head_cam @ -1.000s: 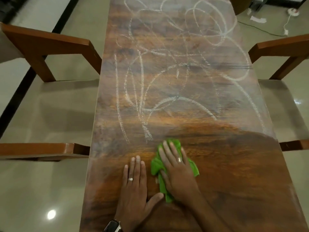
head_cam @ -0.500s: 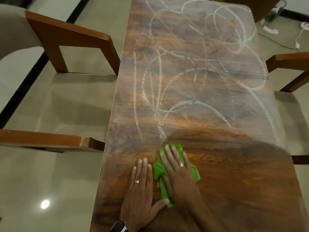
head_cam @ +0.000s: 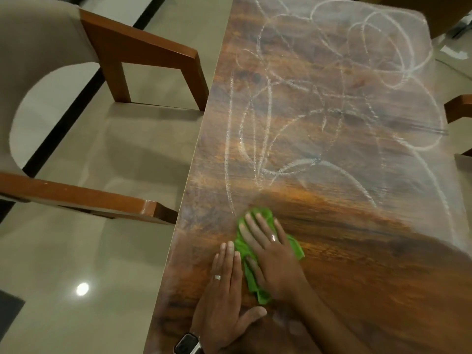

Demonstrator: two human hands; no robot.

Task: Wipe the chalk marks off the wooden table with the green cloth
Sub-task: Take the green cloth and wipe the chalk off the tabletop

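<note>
**Green cloth pressed flat on a chalk-covered counter**

At the far left one wooden armchair (head_cam: 107, 118) with a pale seat stands against the counter's long edge; part of a second chair's arm (head_cam: 458, 111) shows at the right edge. Two hands rest on the wooden counter (head_cam: 370, 264) near its left edge. The left hand (head_cam: 224, 287) lies palm down on the bare wood, its grip spread flat with the fingers close together and the thumb angled out to the right, holding nothing; it wears one ring and a watch (head_cam: 187, 344) at the wrist. Just beside it, touching, the right hand (head_cam: 273, 256) lies flat on the one green cloth (head_cam: 255, 284), its grip spread, fingers pressing the cloth down rather than pinching it; it also wears one ring. The cloth is bright green, crumpled, and shows around the fingers and below the palm. Beyond the fingertips, white chalk marks (head_cam: 319, 111) loop and cross over the far part of the counter; the wood nearest the hands looks dark and glossy.
</note>
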